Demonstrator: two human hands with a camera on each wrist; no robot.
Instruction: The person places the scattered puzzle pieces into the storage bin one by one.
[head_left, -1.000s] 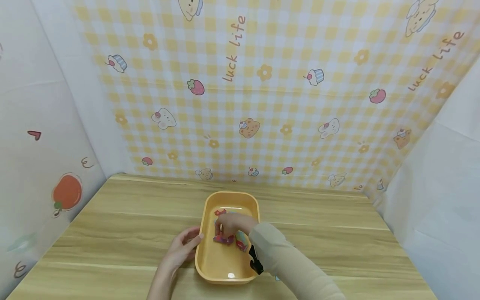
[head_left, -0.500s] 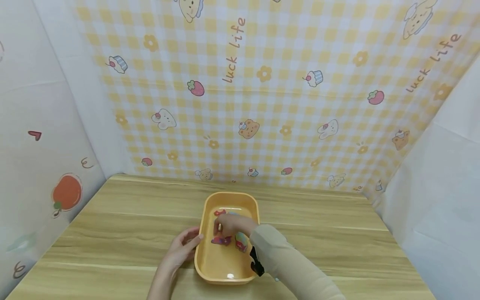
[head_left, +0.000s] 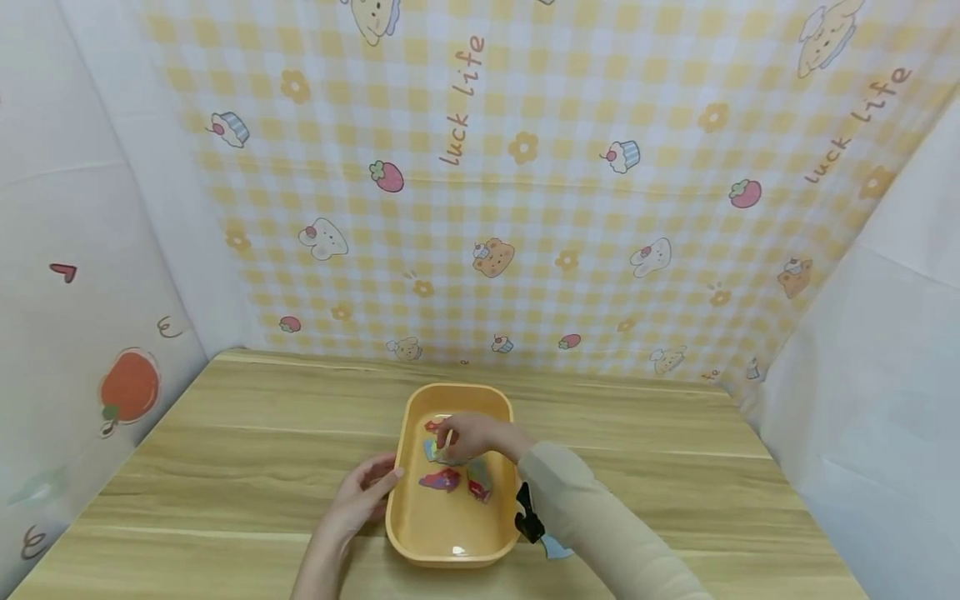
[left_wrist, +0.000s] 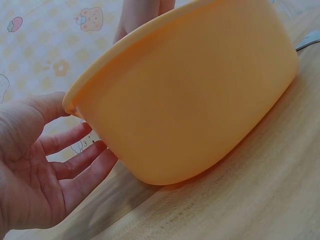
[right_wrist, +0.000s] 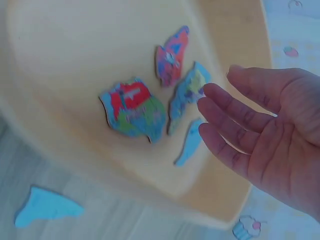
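Note:
A yellow plastic bin [head_left: 452, 529] holds several flat, irregular jigsaw pieces. Among them are a red-and-purple piece [head_left: 440, 480], a red-and-green piece [right_wrist: 134, 110], a blue-and-yellow piece [right_wrist: 187, 95] and a light blue piece [right_wrist: 190, 143]. My right hand [head_left: 472, 437] is inside the bin, fingers loosely bent above the blue-and-yellow piece; in the right wrist view nothing sits between thumb and fingers. On the bin's left side, my left hand [left_wrist: 40, 155] has its thumb at the rim and its relaxed fingertips against the outer wall.
Another light blue piece [head_left: 557, 547] lies on the wooden table [head_left: 300, 433] just right of the bin, partly behind the right sleeve. A black buckle [head_left: 528, 512] hangs at the right wrist. A checked cloth [head_left: 555, 200] rises behind the table.
My right hand has lifted off the red-and-purple piece and moved slightly back and right, uncovering the blue-and-yellow piece. The red-and-purple piece has shifted a little left. The left hand stays at the bin.

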